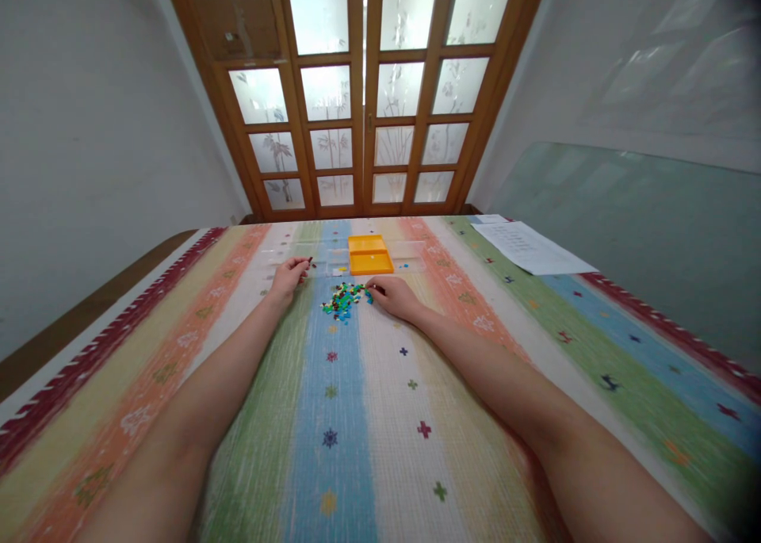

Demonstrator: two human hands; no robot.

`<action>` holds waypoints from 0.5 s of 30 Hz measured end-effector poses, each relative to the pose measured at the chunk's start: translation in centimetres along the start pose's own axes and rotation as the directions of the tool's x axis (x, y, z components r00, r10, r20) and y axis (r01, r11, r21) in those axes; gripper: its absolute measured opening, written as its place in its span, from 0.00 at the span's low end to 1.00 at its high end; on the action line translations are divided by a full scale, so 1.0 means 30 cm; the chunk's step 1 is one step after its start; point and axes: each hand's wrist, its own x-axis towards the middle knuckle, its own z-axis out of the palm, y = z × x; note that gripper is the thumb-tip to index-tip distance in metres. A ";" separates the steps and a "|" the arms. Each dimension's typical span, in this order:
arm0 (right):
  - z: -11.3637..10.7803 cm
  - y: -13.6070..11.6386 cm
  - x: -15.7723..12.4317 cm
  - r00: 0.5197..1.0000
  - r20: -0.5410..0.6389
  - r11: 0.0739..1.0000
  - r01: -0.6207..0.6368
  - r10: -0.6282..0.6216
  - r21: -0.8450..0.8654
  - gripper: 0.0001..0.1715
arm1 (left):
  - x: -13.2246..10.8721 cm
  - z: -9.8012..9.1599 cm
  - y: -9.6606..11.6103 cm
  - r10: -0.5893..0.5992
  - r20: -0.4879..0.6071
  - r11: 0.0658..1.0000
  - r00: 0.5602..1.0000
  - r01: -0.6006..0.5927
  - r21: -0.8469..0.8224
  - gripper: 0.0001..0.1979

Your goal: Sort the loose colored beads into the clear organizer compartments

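Note:
A heap of tiny coloured pieces (345, 299), green, blue, dark, white and yellowish, lies on the striped tablecloth. They are too small for me to make out their exact kind. Left of the heap, my left hand (288, 278) is closed in a pinch at a tiny dark piece (310, 260) by its fingertips. My right hand (393, 296) rests at the heap's right edge, its fingers drawn together among the pieces. Whatever those fingers hold is hidden. Just behind the heap stands an open yellow box (371, 264) with its lid tipped back.
Clear plastic trays or lids flank the yellow box, with a few small blue pieces (403, 265) on the right side. White papers (529, 246) lie at the far right of the table. The tablecloth (333, 472) runs toward wooden doors with glass panes (333, 148).

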 end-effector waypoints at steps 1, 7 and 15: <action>0.000 0.000 0.000 1.000 0.004 1.000 -0.001 0.001 -0.005 0.09 | 0.009 -0.003 -0.003 -0.023 -0.022 1.000 0.999 0.023 -0.018 0.21; 0.005 0.006 0.001 1.000 0.012 1.000 0.006 -0.006 0.011 0.10 | 0.024 -0.036 -0.002 -0.085 -0.070 0.995 0.994 0.082 -0.051 0.22; 0.001 0.004 -0.003 1.000 0.022 1.000 0.000 0.000 0.010 0.10 | -0.021 -0.047 0.068 0.136 0.310 0.926 0.941 -0.232 0.299 0.17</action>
